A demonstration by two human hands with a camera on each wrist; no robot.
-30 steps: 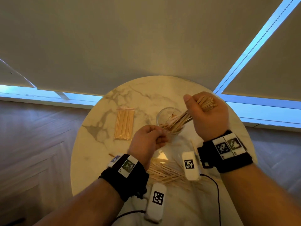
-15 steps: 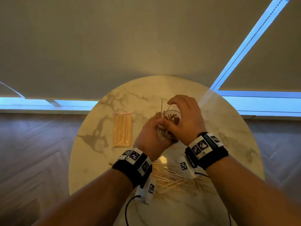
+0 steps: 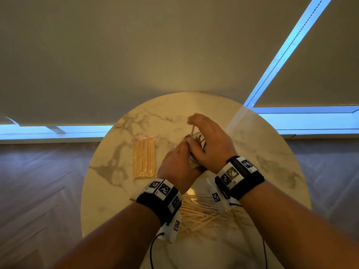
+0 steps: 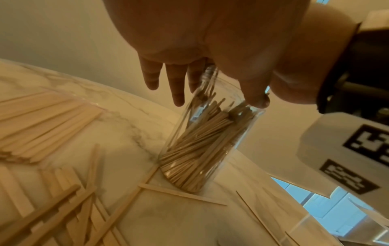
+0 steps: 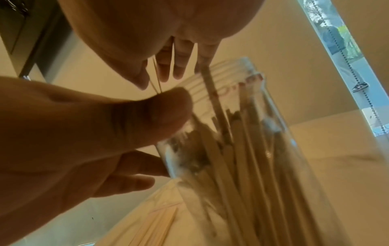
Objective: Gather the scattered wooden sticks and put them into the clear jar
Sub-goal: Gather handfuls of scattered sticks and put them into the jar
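Observation:
The clear jar (image 3: 198, 140) stands tilted on the marble table, packed with wooden sticks (image 4: 202, 143). My left hand (image 3: 180, 162) grips the jar near its rim, thumb on one side and fingers on the other, as the right wrist view shows. My right hand (image 3: 206, 136) hovers over the jar's mouth and pinches a thin stick (image 3: 192, 131) that points down into it. Several loose sticks (image 3: 196, 212) lie scattered on the table near me, partly hidden under both wrists.
A flat clear packet of sticks (image 3: 144, 158) lies to the left of the jar. The round table (image 3: 262, 156) ends close on every side, with wooden floor below and window blinds behind. Cables hang from both wrist bands.
The bundle that my right hand held has gone into the jar. My left hand has closed round the jar, and my right hand now holds one stick over its mouth.

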